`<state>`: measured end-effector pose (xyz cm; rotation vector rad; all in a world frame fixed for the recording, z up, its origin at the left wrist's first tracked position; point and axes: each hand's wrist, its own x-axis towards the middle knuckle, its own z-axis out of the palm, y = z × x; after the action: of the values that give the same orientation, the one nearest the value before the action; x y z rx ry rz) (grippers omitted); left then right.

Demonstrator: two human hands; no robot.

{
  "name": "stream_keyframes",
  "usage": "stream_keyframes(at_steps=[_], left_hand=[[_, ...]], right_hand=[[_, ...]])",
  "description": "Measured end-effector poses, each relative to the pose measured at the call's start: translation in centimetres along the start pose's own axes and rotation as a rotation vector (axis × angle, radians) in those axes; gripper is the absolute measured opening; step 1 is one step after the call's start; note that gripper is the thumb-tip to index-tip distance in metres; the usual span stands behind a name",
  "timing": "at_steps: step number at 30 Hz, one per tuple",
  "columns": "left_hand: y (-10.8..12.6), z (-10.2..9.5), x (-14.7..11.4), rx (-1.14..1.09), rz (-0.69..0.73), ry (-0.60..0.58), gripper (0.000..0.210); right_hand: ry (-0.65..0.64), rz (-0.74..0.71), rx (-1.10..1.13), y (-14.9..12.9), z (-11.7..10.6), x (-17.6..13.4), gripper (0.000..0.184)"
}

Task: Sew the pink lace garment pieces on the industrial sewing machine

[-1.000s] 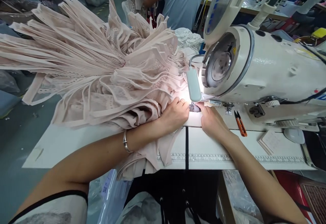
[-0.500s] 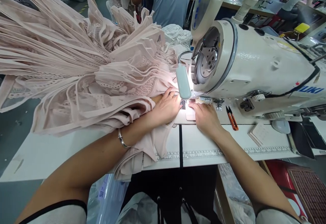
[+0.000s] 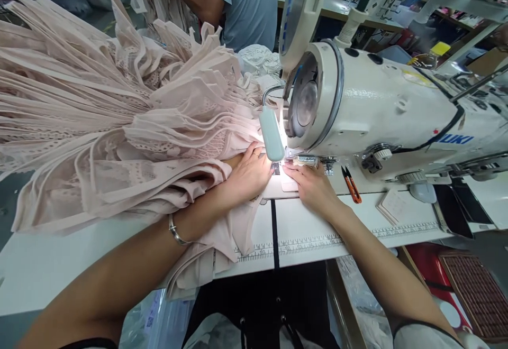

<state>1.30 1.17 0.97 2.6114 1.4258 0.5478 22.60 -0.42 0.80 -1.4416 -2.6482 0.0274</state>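
My left hand (image 3: pixel 250 175) lies at the left of the needle area, its fingers bent down on a pale pink lace garment (image 3: pixel 242 222) that hangs over the table's front edge. To the right of the needle, my right hand (image 3: pixel 313 186) has its fingers close together, reaching under the sewing machine (image 3: pixel 369 95) head. What those fingertips hold is hidden. Beneath them shows a small pale rectangular piece (image 3: pixel 289 184). A lamp with a pale green cover (image 3: pixel 272 135) hides part of the needle area and lights it brightly.
A large pile of pink lace garments (image 3: pixel 130 95) fills the left side. Orange thread snips (image 3: pixel 351 185) and a stack of pale cards (image 3: pixel 391 206) lie at the right. A ruler strip (image 3: pixel 313 244) edges the table. Behind stands a person in a blue shirt (image 3: pixel 250 10).
The view has shifted, so the machine sits further left. Both hands stay beside the needle. The round disc in the machine head, sharp with holes before, now looks smooth and blurred.
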Motion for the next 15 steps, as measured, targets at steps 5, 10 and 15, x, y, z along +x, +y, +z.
stream_keyframes(at_steps=[5,10,15], left_hand=[[0.0,0.2,0.0,0.013,0.001,0.026,0.021],[-0.1,0.1,-0.1,0.007,0.003,0.037,0.022],[-0.1,0.0,-0.1,-0.008,-0.019,0.030,0.020]], right_hand=[[-0.068,0.036,-0.027,-0.5,-0.3,0.2,0.060],[-0.115,0.068,-0.036,-0.9,-0.5,0.4,0.062],[-0.133,0.082,-0.043,-1.1,-0.6,0.5,0.063]])
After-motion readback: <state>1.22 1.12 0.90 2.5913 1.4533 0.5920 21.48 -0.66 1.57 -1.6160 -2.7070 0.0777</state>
